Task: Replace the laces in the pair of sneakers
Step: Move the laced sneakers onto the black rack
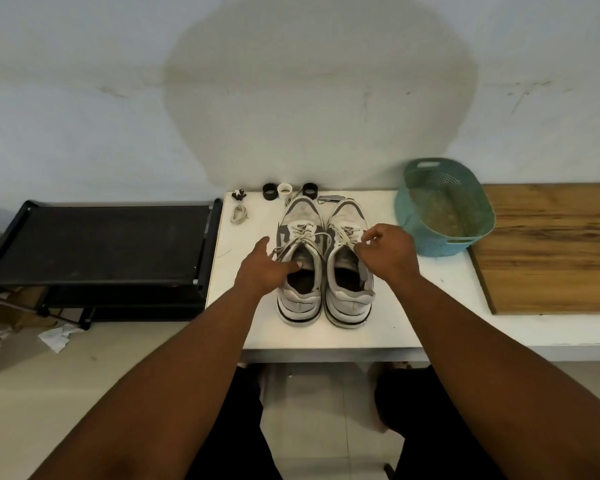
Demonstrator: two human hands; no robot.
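Now the left hand (264,268) rests open-fingered on the left sneaker (300,261); the right hand (385,251), fingers curled, pinches the right sneaker's (349,265) lace (347,237).

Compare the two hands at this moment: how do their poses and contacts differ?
The left hand lies fairly flat, fingers resting at the collar of the left sneaker; the right hand is curled, pinching the lace of the right sneaker. Both work over the white table, each at its own shoe.
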